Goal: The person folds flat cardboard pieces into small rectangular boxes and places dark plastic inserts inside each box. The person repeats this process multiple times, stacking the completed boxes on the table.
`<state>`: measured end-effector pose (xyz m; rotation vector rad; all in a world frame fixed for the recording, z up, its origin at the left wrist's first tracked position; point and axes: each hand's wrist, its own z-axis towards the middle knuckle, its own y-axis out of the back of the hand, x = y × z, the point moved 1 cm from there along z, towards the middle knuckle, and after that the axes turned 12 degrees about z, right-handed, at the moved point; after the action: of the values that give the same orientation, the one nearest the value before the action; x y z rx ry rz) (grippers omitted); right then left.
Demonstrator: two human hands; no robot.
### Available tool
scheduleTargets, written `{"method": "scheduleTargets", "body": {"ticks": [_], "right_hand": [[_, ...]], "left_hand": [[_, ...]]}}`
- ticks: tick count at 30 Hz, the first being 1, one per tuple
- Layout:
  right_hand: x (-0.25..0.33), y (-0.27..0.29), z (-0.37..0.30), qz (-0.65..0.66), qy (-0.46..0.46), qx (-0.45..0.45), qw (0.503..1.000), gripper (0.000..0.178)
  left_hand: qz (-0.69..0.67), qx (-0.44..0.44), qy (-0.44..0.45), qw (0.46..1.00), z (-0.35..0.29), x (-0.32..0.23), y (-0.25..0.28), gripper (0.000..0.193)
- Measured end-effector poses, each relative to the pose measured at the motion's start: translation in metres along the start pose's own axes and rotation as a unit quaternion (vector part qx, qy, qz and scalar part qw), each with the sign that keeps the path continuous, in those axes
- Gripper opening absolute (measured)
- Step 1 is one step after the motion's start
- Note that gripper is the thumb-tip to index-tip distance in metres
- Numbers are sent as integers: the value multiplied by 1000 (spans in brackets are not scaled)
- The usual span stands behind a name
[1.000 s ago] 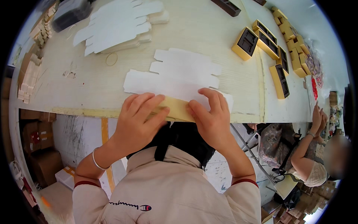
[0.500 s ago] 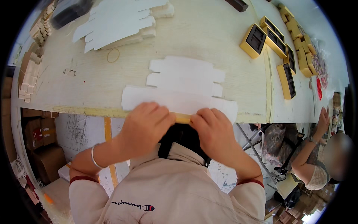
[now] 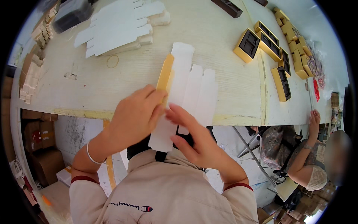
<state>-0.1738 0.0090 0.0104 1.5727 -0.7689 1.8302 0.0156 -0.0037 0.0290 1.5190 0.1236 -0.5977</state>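
A flat die-cut cardboard box blank (image 3: 188, 89), white on its upper face, lies at the table's near edge with one end jutting over it. Its left flap (image 3: 165, 74) is folded up and shows a gold outer side. My left hand (image 3: 140, 110) pinches that gold flap along the fold. My right hand (image 3: 192, 138) is over the near end of the blank, fingers apart and slightly blurred, with nothing gripped.
A stack of white blanks (image 3: 119, 26) lies at the far left, near a rubber band (image 3: 112, 61). Several gold boxes with dark inserts (image 3: 248, 44) stand at the right. A dark insert strip (image 3: 227, 7) lies at the back. Another person's hand (image 3: 315, 117) shows at far right.
The blank has turned about a quarter, so its gold flap now lies on the left instead of along the near edge. My right hand has let go and opened.
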Motion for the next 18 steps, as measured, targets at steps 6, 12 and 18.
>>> {"method": "scheduleTargets", "body": {"ticks": [6,12,18], "right_hand": [[-1,55,-30,-500,99,81,857,53],[-6,48,-8,-396,97,-6,913,19],[-15,38,2,-458,242,24,855,25]], "left_hand": [[58,-7,-102,993,24,23,0,21],[85,23,-205,975,40,18,-2,20],[108,25,-210,972,38,20,0,19]]}}
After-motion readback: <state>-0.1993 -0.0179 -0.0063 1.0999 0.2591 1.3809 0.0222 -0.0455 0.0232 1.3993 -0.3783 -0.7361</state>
